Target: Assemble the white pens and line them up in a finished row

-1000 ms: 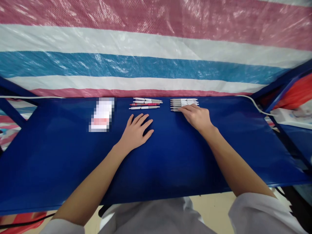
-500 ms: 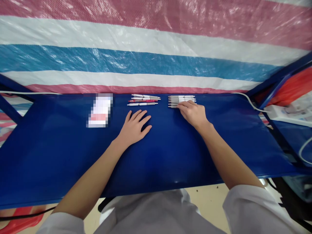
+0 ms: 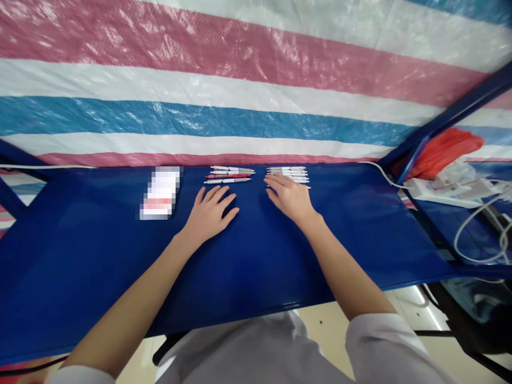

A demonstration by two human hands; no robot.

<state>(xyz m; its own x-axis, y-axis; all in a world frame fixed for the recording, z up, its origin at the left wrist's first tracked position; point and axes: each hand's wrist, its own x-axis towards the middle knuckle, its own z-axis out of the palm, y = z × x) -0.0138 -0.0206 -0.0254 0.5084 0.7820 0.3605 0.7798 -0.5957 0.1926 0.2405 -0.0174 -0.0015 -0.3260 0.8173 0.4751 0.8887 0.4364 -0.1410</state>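
Observation:
My left hand (image 3: 208,216) lies on the blue tabletop with its fingers spread and holds nothing. Just beyond its fingertips is a loose group of pens, mostly white, with a red pen (image 3: 227,176) among them. The nearest of that group is a white pen (image 3: 234,181). To the right, a row of white pens (image 3: 288,170) lies side by side near the back edge. Over the near side of this row rests my right hand (image 3: 291,197), fingers stretched out and thumb apart. It partly covers the nearest pens, so whether it touches them is hard to tell.
A blurred-out white and red rectangular item (image 3: 160,192) lies left on the blue table (image 3: 248,256). Striped plastic sheeting (image 3: 224,122) hangs behind. At the right are a blue metal post (image 3: 448,112), a white power strip (image 3: 440,193), cables and a red plastic bag (image 3: 448,152).
My right hand has loosened from a pinch at the nearest pen and moved left along the row, its fingers now extended. My left hand stays spread on the table. The view has shifted slightly.

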